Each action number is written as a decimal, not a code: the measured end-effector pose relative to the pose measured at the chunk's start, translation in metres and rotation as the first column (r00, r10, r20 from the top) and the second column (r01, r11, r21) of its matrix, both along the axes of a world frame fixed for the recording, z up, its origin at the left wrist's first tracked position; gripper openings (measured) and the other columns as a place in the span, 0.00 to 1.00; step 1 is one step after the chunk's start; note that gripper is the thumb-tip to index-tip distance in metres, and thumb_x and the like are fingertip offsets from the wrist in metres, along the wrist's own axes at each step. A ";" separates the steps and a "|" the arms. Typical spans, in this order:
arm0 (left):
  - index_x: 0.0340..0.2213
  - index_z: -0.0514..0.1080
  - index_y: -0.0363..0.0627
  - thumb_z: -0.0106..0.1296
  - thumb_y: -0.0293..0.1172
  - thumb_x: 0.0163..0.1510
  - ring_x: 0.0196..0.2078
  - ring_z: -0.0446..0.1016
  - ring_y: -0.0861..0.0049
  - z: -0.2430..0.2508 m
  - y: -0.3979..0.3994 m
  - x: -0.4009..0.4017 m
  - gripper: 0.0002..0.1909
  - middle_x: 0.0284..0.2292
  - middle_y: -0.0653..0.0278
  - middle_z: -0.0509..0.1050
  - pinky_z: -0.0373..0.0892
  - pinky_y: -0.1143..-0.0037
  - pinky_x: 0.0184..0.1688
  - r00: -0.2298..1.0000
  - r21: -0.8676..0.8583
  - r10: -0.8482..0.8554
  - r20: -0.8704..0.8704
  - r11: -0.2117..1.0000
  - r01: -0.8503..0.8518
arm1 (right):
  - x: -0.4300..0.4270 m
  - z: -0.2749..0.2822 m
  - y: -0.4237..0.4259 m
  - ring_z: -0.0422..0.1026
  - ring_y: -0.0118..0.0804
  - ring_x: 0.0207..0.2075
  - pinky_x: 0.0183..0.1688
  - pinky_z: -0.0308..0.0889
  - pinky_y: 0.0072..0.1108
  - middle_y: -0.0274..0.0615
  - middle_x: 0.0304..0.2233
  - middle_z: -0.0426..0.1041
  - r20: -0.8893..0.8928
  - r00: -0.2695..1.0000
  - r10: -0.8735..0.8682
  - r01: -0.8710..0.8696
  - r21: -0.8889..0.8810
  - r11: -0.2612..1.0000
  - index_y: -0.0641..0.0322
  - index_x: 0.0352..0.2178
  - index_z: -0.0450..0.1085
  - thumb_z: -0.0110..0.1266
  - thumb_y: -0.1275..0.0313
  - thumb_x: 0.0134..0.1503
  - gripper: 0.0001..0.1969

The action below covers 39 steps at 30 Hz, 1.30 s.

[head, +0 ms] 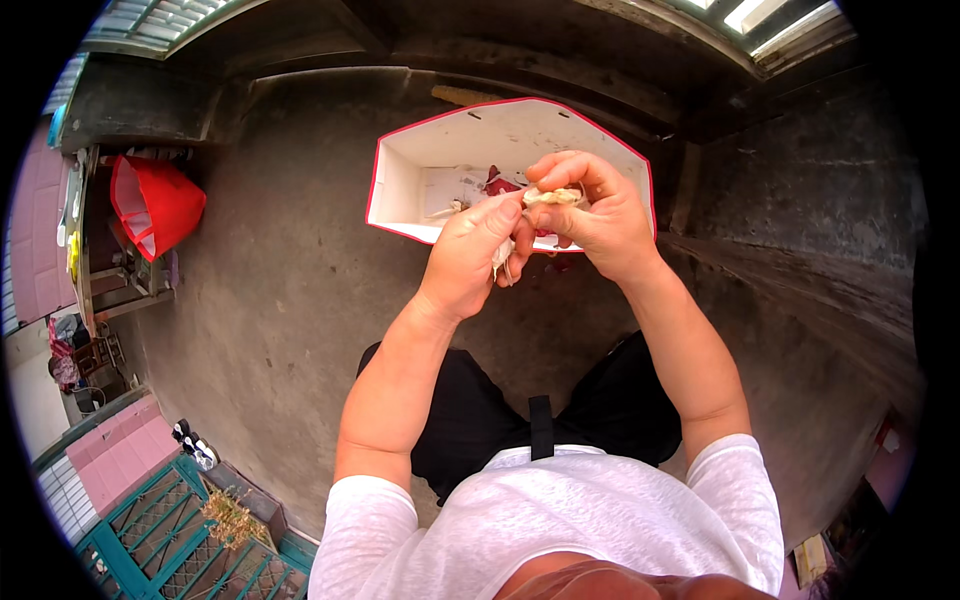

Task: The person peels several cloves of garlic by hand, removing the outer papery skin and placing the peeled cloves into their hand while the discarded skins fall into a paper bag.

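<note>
My right hand [604,214] pinches a pale, yellowish-white piece [553,196], seemingly part of a garlic bulb, between thumb and fingers. At its left end, the fingertips of my left hand [469,251] touch or nearly touch it. A second whitish, papery piece [502,256] is tucked in the curled fingers of my left hand. Both hands are over the near side of an open white box [495,131] with red edging, which stands on the floor. Inside lie dark red scraps [499,182] and a small pale bit with a stalk [450,210]; my hands hide part of its bottom.
The box stands on a grey concrete floor [255,300] before my knees. To the left, a red bag [169,202] is on or beside a rack [124,292]. Shoes [196,446], a planter with a dry plant [232,517] and a green metal gate [142,532] are at lower left.
</note>
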State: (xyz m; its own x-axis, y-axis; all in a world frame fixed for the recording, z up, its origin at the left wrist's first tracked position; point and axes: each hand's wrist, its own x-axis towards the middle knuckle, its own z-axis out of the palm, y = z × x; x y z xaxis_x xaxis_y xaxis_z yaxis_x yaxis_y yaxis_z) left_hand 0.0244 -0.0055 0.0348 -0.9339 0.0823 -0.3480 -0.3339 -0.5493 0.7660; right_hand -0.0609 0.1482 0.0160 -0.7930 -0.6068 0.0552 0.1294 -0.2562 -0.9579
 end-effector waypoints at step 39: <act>0.40 0.69 0.37 0.53 0.13 0.46 0.31 0.71 0.80 -0.016 0.003 -0.010 0.17 0.34 0.60 0.72 0.69 0.82 0.31 0.787 -0.742 -0.079 -0.611 0.404 -0.535 | -0.001 0.025 0.001 0.71 0.30 0.25 0.29 0.66 0.20 0.41 0.24 0.73 -0.237 0.972 0.001 0.094 0.389 0.916 0.67 0.27 0.72 0.54 0.74 0.50 0.05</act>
